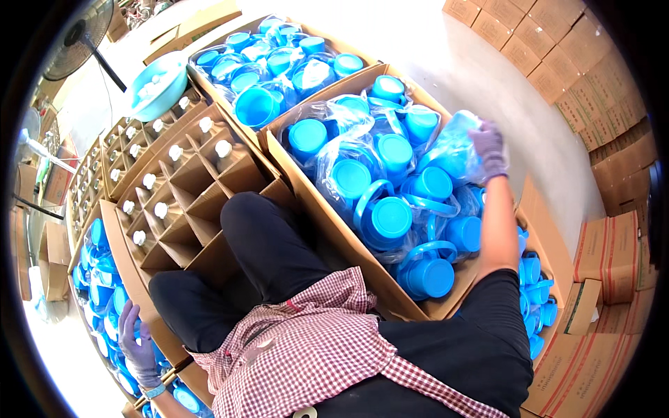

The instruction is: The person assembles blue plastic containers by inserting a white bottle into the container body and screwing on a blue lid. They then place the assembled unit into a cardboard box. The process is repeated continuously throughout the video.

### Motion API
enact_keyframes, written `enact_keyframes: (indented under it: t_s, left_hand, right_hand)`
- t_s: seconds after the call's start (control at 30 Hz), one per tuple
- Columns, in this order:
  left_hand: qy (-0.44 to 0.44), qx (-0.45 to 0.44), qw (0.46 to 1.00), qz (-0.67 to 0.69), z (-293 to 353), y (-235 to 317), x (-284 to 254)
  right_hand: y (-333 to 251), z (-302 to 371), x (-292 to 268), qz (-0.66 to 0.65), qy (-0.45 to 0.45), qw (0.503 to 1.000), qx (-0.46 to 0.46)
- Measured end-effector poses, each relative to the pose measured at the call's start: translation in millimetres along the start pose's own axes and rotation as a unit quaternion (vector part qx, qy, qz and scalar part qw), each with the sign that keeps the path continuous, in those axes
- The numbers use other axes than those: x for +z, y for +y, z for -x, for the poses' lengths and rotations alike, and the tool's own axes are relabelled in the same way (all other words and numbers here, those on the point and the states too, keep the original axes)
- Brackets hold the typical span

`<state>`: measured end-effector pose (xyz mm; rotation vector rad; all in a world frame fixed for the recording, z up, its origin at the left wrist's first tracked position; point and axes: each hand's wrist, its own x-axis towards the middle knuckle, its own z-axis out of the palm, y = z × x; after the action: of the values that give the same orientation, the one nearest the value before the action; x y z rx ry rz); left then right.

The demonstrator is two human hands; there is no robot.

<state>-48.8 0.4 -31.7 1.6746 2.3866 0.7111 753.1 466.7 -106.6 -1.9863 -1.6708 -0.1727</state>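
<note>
My right hand (490,148), in a purple glove, grips a blue plastic jug in a clear bag (451,150) above the right side of an open carton (304,182). Its fingertips are partly hidden by the crinkled plastic. Inside that carton sit several blue plastic jugs (391,217) with round ends and loop handles, some under clear film. At the lower left, my left hand (137,345), also gloved, has its fingers apart and holds nothing. Beside it stands a carton of blue plastic parts (102,296).
Between my legs and the fan (78,43) is a carton with cardboard dividers (191,182) and white-topped pieces in its cells. A light-blue basin (162,89) rests on the cartons. Another carton of bagged jugs (258,104) is ahead. Stacked boxes (557,42) line the right.
</note>
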Motion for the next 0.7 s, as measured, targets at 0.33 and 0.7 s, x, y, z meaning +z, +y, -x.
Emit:
enact_keyframes:
  t_s: [0.33, 0.7]
  left_hand:
    - [-0.051, 0.309, 0.915, 0.254, -42, 218, 46]
    - [0.098, 0.195, 0.833, 0.509, -11, 172, 18]
  right_hand:
    - [-307, 117, -327, -0.105, 0.114, 0.918, -0.365]
    - [-394, 213, -337, -0.337, -0.074, 0.84, -0.419]
